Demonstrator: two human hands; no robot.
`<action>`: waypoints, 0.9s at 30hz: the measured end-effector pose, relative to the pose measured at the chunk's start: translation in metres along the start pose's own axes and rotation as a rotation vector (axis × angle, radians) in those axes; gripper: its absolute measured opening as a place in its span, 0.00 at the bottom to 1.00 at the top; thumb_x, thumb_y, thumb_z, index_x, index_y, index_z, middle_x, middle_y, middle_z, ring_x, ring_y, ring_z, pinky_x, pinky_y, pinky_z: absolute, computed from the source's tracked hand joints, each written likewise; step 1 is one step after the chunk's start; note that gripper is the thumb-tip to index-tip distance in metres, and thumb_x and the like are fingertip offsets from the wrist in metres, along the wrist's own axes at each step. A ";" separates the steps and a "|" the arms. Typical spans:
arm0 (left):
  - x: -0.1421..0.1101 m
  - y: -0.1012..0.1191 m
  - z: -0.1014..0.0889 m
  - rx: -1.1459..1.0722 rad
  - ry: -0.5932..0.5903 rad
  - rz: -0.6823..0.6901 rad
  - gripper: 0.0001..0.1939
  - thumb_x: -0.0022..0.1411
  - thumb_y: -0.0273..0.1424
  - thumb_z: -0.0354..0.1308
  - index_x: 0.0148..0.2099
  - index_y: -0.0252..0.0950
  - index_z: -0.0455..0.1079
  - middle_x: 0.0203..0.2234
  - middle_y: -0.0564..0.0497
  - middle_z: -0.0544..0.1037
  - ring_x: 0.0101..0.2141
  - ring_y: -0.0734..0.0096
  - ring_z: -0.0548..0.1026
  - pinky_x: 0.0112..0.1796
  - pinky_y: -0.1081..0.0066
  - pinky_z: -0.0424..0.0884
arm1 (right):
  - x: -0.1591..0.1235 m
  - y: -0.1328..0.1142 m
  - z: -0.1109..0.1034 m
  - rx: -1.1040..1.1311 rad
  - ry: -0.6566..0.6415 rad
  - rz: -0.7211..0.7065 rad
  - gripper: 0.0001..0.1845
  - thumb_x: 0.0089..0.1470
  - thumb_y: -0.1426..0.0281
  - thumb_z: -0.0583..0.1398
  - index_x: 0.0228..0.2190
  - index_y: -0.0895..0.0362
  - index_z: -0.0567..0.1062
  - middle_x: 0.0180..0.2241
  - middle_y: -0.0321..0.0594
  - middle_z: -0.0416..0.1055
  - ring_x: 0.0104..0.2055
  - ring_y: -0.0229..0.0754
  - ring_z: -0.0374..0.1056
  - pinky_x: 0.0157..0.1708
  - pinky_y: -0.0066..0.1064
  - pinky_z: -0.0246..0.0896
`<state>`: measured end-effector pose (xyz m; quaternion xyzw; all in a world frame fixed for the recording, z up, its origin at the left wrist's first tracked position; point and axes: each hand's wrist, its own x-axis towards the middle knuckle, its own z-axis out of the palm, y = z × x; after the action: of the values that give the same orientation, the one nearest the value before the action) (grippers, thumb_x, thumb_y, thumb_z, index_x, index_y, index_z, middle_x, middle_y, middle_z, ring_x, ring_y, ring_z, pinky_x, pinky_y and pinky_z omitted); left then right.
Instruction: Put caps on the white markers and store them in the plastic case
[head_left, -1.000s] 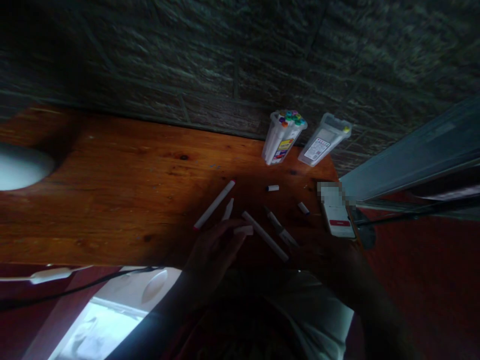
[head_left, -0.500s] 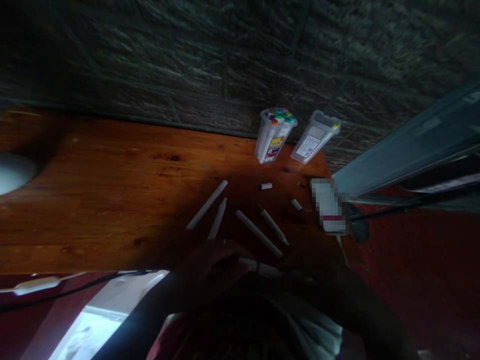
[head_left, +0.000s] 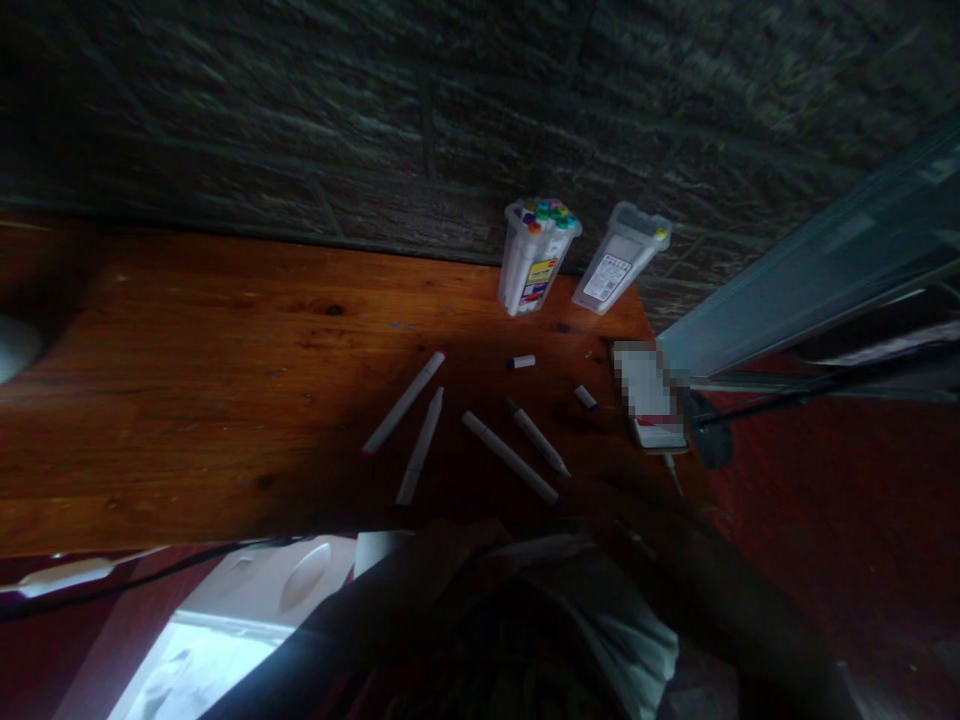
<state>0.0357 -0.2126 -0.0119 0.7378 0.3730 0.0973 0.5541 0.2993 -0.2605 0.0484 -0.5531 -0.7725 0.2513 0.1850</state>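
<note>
Both hands are deep in shadow at the table's front edge, close to my body. My left hand (head_left: 469,550) is closed around one end of a white marker (head_left: 546,547). At the marker's other end, my right hand (head_left: 626,525) is closed on it, its fingers barely visible. Just beyond lie a marker with pink ends (head_left: 405,402), an uncapped marker (head_left: 421,447), a capped-looking white marker (head_left: 510,458) and another uncapped marker with tips at both ends (head_left: 540,437). Two loose caps, one dark-ended (head_left: 522,362) and one white (head_left: 586,397), rest farther back.
A clear case full of colourful markers (head_left: 536,260) stands by the stone wall, beside a nearly empty clear case (head_left: 619,262). A phone (head_left: 651,395) with a cable lies at the wooden table's (head_left: 225,380) right edge. A white rounded object (head_left: 15,348) is far left.
Both hands have drawn back toward my body with the white marker. The uncapped marker on the left, partly covered before, now shows whole. The view has shifted slightly.
</note>
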 end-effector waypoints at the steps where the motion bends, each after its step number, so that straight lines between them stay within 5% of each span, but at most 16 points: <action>1: 0.000 0.000 0.000 -0.037 0.002 -0.017 0.18 0.68 0.44 0.50 0.47 0.42 0.76 0.34 0.49 0.80 0.35 0.64 0.77 0.36 0.70 0.71 | -0.002 0.006 -0.002 0.004 0.024 -0.001 0.21 0.66 0.69 0.55 0.58 0.48 0.69 0.52 0.45 0.73 0.49 0.43 0.74 0.42 0.32 0.74; 9: 0.001 0.002 0.008 -0.147 -0.055 -0.049 0.21 0.70 0.45 0.45 0.38 0.39 0.75 0.29 0.50 0.77 0.30 0.70 0.72 0.34 0.72 0.71 | -0.002 0.030 -0.002 0.532 0.098 0.232 0.06 0.54 0.67 0.68 0.36 0.52 0.80 0.33 0.36 0.78 0.34 0.36 0.76 0.34 0.24 0.74; 17: 0.003 0.006 0.008 -0.126 -0.075 -0.069 0.20 0.70 0.43 0.45 0.37 0.37 0.73 0.28 0.50 0.75 0.29 0.70 0.70 0.33 0.70 0.70 | 0.000 0.024 0.005 0.706 0.070 0.178 0.09 0.51 0.69 0.70 0.37 0.47 0.83 0.35 0.34 0.77 0.36 0.33 0.74 0.34 0.22 0.70; 23: 0.001 0.006 0.015 -0.107 -0.115 -0.055 0.20 0.68 0.46 0.48 0.38 0.37 0.74 0.30 0.50 0.77 0.30 0.70 0.71 0.34 0.71 0.70 | 0.001 0.010 0.028 0.453 0.037 0.143 0.07 0.56 0.64 0.66 0.34 0.53 0.82 0.31 0.37 0.76 0.31 0.35 0.71 0.28 0.25 0.64; 27: -0.006 -0.004 0.028 -0.126 -0.110 -0.068 0.17 0.66 0.46 0.52 0.40 0.40 0.75 0.29 0.50 0.79 0.28 0.69 0.72 0.32 0.72 0.70 | -0.003 0.005 0.038 0.155 -0.051 0.081 0.25 0.68 0.62 0.49 0.26 0.57 0.78 0.23 0.38 0.73 0.24 0.36 0.67 0.25 0.27 0.59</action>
<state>0.0452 -0.2372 -0.0244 0.6927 0.3599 0.0610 0.6220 0.2829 -0.2688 0.0148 -0.5611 -0.7322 0.3318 0.1971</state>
